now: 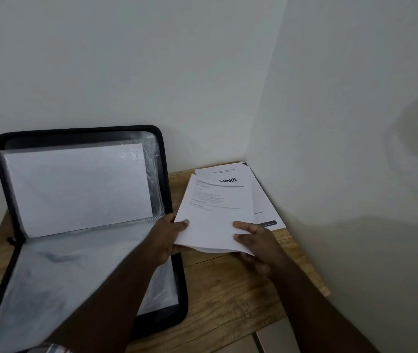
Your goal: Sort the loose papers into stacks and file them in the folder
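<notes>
Forearms reach in from the near edge toward the folder (85,225), which lies open on the wooden table (228,289) with its black zip border running all round. Its near half lies flat on the table, covered by a clear plastic sleeve (62,276) that the left forearm crosses. Just right of the folder's right border, both hands hold a stack of papers (215,215) lifted a little off the table. The left hand (169,240) grips the stack's near left corner, thumb on top and fingers (177,249) curled underneath. The right hand (256,243) grips the near right corner, thumb and one finger pressed on the top sheet and the other fingers tucked below, where the sheets sag slightly. The top sheet carries lines of small print too blurred to read.

Farther back and right of the folder, partly under the held stack, more papers (261,197) lie flat on the table near the corner of the walls; the upper one shows the printed word "blinkit".

The folder's far half stands tilted up against the wall (126,72), and a blank white sheet (75,189) sits inside its clear pockets.
</notes>
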